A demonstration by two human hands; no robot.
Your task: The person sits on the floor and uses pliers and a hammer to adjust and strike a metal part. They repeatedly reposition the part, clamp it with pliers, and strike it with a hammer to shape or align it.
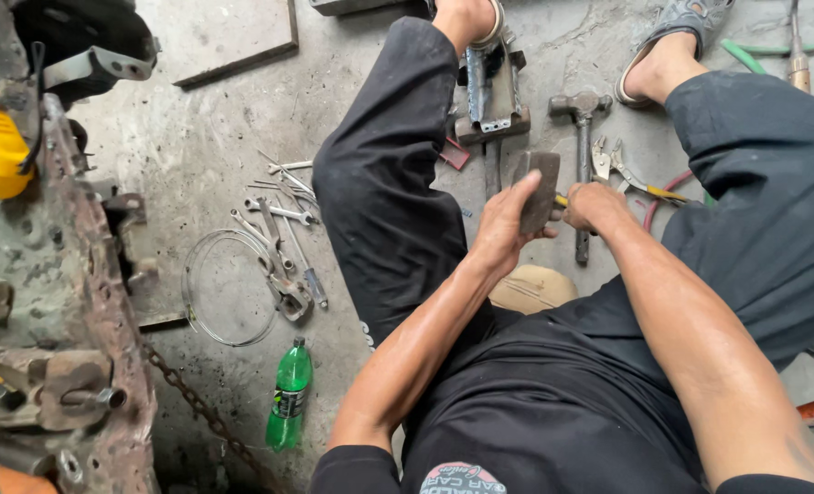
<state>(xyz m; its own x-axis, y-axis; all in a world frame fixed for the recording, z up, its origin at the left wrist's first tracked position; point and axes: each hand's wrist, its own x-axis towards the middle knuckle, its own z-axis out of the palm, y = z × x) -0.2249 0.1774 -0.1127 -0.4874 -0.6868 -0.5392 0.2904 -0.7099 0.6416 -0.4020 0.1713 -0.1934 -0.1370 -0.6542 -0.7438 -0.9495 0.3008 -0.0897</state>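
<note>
I sit on the concrete floor with my legs spread. My left hand (503, 224) grips a flat grey metal block (539, 187) held upright between my knees. My right hand (594, 207) is closed on a short tool with a yellow part, pressed against the block's right side. Just beyond my hands lies a hammer (582, 137) with a dark handle, next to a pair of pliers (622, 169) with yellow grips. A metal bracket piece (491, 91) lies by my left foot.
Several wrenches (279, 242) and a wire ring (229, 288) lie at the left, with a green plastic bottle (290, 393) nearer. A rusty machine part (50, 302) with a chain fills the left edge. Green and red hoses (745, 55) lie at the far right.
</note>
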